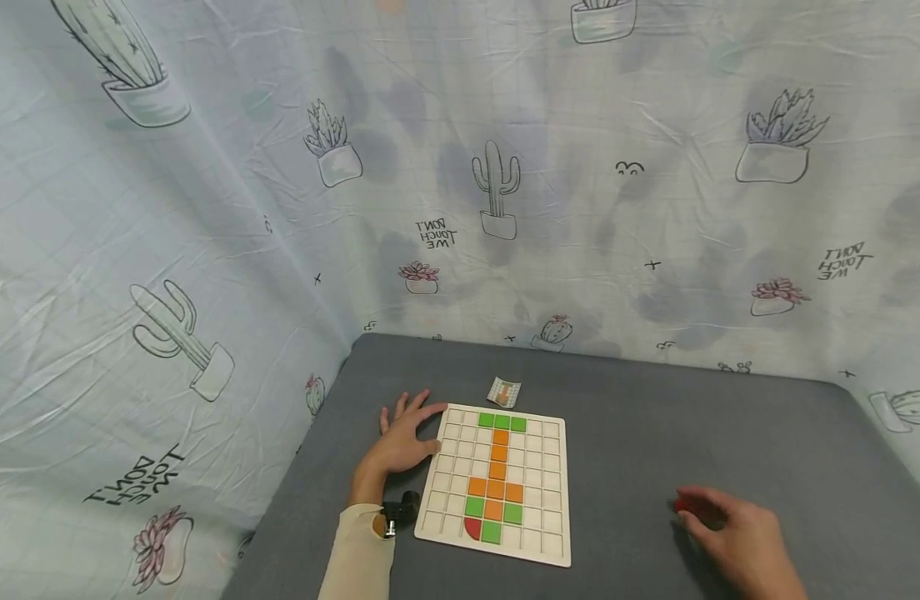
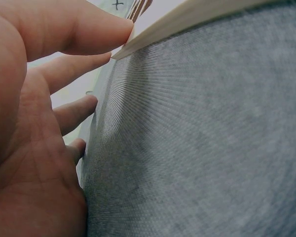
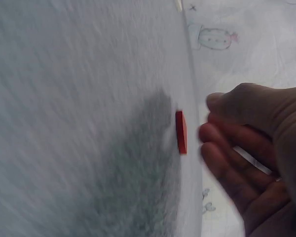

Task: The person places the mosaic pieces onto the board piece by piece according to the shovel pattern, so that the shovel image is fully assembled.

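Note:
A pale square grid board (image 1: 538,492) lies on the grey table, with green, orange and red tiles set in its cells. A red tile (image 1: 472,527) with one rounded side fills a cell near the board's front. My left hand (image 1: 402,446) rests at the board's left edge, thumb and index finger touching it, the other fingers spread. Over the table to the right, my right hand (image 1: 741,533) hovers with bent fingers and nothing between them. Just beyond its fingertips, a loose red tile (image 3: 181,132) lies on the table, apart from the hand; the head view mostly hides it.
Behind the board lies a small printed card (image 1: 503,392) with a coloured grid pattern. A fabric curtain (image 1: 565,275) with cactus drawings hangs beyond the far and left edges of the grey table (image 1: 617,433).

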The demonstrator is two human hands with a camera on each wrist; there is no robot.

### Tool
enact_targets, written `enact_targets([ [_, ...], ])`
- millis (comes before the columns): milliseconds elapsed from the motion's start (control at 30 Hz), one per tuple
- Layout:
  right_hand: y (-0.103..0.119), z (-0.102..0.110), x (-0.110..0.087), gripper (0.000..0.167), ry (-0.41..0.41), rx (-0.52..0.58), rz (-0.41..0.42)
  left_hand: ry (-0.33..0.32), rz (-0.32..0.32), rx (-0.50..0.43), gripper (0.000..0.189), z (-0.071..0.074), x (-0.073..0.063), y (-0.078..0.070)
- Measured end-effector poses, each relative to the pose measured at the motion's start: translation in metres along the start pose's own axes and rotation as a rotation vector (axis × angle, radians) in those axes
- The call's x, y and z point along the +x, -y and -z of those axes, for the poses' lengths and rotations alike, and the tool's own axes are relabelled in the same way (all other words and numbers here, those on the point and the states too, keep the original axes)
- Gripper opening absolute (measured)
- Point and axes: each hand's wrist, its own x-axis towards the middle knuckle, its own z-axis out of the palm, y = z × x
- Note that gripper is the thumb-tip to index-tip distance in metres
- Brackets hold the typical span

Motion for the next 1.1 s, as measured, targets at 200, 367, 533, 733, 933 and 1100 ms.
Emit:
enact_targets([
  [200,-0.01,-0.001,0.006,0.034,-0.085,-0.049,0.156,0.004,-0.004,-0.003,0.065,-0.001,0.0,0.0],
  [367,-0.017,-0.002,0.013,0.035,0.033,-0.096,0.208,0.007,-0.002,0.003,0.065,-0.001,0.001,0.0],
  [533,-0.02,-0.003,0.019,0.036,0.051,-0.093,0.279,0.0,-0.001,0.006,0.066,-0.001,0.002,0.0],
  [733,-0.02,-0.006,0.02,0.037,0.007,-0.09,0.369,0.004,0.004,0.009,0.065,-0.001,0.001,0.001],
  [933,-0.01,-0.01,0.021,0.041,-0.111,0.001,0.462,0.003,0.001,0.005,0.066,-0.001,0.001,0.001],
  [1100,0.016,-0.013,0.02,0.045,-0.139,0.09,0.525,0.0,0.005,0.004,0.066,0.0,0.001,0.001],
])
